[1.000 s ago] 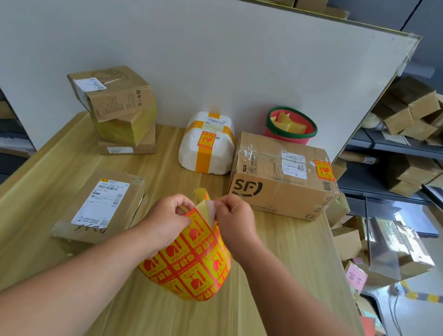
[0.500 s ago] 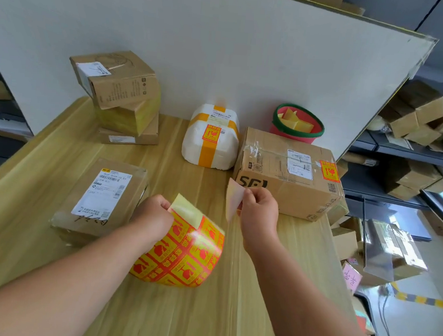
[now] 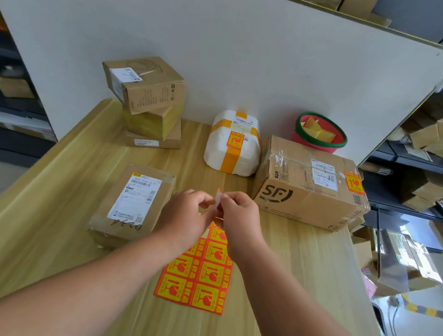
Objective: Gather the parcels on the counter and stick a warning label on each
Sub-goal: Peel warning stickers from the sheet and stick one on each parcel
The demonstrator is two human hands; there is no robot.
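A single peeled warning label [image 3: 218,201] is pinched edge-on between my left hand [image 3: 185,212] and my right hand [image 3: 239,215], above the counter. The red-and-yellow label sheet [image 3: 198,277] lies flat on the wooden counter [image 3: 52,220] under my wrists. A flat brown parcel [image 3: 132,203] with a white shipping slip lies just left of my left hand. The SF carton [image 3: 306,185] to the right and the white foam parcel [image 3: 232,145] behind each carry a red-yellow label. A stack of three boxes [image 3: 148,103] stands at the back left.
A red bowl with a green rim [image 3: 319,134] holds yellow backing scraps at the back right. A white board [image 3: 224,48] walls off the counter's far side. Shelves with cartons [image 3: 435,137] stand to the right, and more boxes [image 3: 398,261] lie below the counter's right edge.
The label sheet left my left hand and now lies flat on the counter. My left hand moved to the peeled label that my right hand holds, and both now pinch it.
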